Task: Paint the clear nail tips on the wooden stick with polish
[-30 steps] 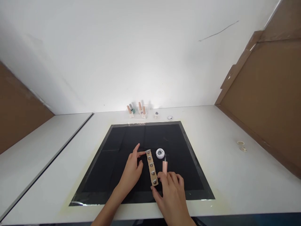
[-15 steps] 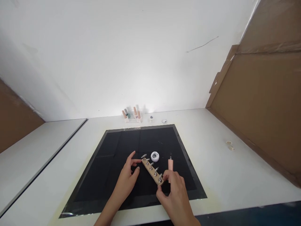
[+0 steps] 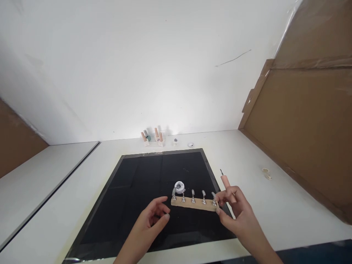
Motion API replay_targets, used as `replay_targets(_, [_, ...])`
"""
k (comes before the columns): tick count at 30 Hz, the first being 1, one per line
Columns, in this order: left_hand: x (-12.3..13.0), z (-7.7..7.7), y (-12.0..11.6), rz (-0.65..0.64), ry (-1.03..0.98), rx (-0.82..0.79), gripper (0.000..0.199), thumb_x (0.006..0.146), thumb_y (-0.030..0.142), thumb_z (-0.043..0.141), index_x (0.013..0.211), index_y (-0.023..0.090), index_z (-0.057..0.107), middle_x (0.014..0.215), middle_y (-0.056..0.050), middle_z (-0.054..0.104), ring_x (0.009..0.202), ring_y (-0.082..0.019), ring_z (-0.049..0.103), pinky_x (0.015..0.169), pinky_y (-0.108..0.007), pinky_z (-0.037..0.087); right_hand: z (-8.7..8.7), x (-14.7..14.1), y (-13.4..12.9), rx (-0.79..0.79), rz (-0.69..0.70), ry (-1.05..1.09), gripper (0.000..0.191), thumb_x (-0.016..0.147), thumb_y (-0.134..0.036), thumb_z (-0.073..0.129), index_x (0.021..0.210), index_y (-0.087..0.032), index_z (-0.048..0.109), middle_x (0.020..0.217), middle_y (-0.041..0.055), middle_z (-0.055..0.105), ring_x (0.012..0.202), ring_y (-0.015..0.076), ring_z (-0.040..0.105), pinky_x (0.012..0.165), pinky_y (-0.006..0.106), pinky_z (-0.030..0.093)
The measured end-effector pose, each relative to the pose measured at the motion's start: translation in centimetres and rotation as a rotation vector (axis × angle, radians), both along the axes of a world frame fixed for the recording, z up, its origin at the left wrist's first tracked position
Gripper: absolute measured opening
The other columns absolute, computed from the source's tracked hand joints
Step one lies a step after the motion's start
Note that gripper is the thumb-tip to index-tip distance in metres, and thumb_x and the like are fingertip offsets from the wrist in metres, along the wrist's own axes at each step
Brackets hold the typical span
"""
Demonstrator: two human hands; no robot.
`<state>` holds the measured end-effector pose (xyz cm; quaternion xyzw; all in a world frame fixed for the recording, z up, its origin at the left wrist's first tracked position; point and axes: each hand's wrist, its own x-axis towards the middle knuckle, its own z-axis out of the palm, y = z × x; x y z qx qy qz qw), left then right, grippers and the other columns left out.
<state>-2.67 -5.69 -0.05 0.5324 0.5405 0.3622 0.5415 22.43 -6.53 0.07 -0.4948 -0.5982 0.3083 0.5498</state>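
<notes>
A wooden nail-tip stand (image 3: 194,203) hangs over the black mat, turned nearly level across the view. Several grey nail tips (image 3: 193,192) stand on its small metal posts. My right hand (image 3: 236,209) pinches the right end of this stand and also holds a nail polish brush (image 3: 225,181) with a pink cap handle, its dark bristles pointing up and left. My left hand (image 3: 154,220) has its fingers apart and curved, just left of the stand's other end, holding nothing. Behind that end sits a round white open jar (image 3: 179,187), partly hidden by a nail tip.
The black mat (image 3: 132,205) is taped to the white table (image 3: 242,154). Several nail polish bottles (image 3: 160,141), a small bottle (image 3: 175,142) and a little round lid (image 3: 190,145) stand at the back wall. Two small rings (image 3: 266,171) lie right, near a cardboard panel (image 3: 302,139).
My right hand has moved right and up, swinging the stand from a diagonal to nearly level. The brush tilts more to the left now. My left hand has come slightly lower, off the stand's end.
</notes>
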Motion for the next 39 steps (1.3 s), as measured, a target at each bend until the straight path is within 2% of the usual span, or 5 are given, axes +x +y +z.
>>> replay_targets(11, [5.3, 3.1, 2.9, -0.202, -0.458, -0.071, 0.029, 0.067, 0.035, 0.074, 0.082, 0.016, 0.059, 0.065, 0.003, 0.055, 0.055, -0.008, 0.048, 0.050, -0.020, 0.040, 0.8, 4.3, 1.5, -0.008, 0.134, -0.011, 0.031, 0.073, -0.018, 0.065, 0.085, -0.028, 0.039, 0.080, -0.0008, 0.061, 0.079, 0.0202, 0.059, 0.078, 0.042, 0.054])
replay_targets(16, [6.0, 1.0, 4.0, -0.217, -0.501, -0.111, 0.034, 0.056, 0.032, 0.081, 0.074, 0.015, 0.057, 0.057, 0.005, 0.055, 0.049, -0.006, 0.048, 0.045, -0.018, 0.039, 0.3, 8.1, 4.6, -0.125, 0.284, 0.121, 0.027, 0.072, -0.032, 0.071, 0.083, -0.027, 0.047, 0.094, 0.0040, 0.068, 0.077, 0.0216, 0.064, 0.078, 0.045, 0.053])
replay_targets(20, [6.4, -2.0, 4.1, -0.251, -0.508, -0.255, 0.040, 0.050, 0.030, 0.084, 0.074, 0.015, 0.055, 0.061, 0.002, 0.063, 0.046, -0.006, 0.049, 0.042, -0.018, 0.037, 0.7, 9.4, 7.5, -0.162, 0.017, 0.133, 0.022, 0.079, -0.041, 0.065, 0.095, -0.026, 0.059, 0.081, 0.0069, 0.071, 0.080, 0.0238, 0.065, 0.074, 0.040, 0.054])
replay_targets(29, [6.4, -5.7, 4.0, -0.328, -0.566, -0.443, 0.053, 0.037, 0.034, 0.089, 0.071, 0.015, 0.054, 0.062, 0.005, 0.058, 0.055, -0.005, 0.051, 0.057, -0.020, 0.036, 3.9, 2.4, 10.3, -0.059, 0.254, -0.082, 0.046, 0.090, -0.055, 0.038, 0.096, -0.025, 0.071, 0.068, 0.0054, 0.070, 0.050, 0.0162, 0.059, 0.061, 0.034, 0.053])
replay_targets(39, [5.9, -6.8, 3.9, -0.393, -0.701, -0.495, 0.053, 0.038, 0.028, 0.090, 0.080, 0.015, 0.059, 0.069, 0.004, 0.059, 0.063, -0.007, 0.052, 0.065, -0.023, 0.035, 1.0, -3.2, 10.0, -0.115, 0.445, -0.309, 0.023, 0.094, -0.033, 0.045, 0.093, -0.024, 0.066, 0.083, 0.0028, 0.064, 0.076, 0.0164, 0.058, 0.067, 0.029, 0.045])
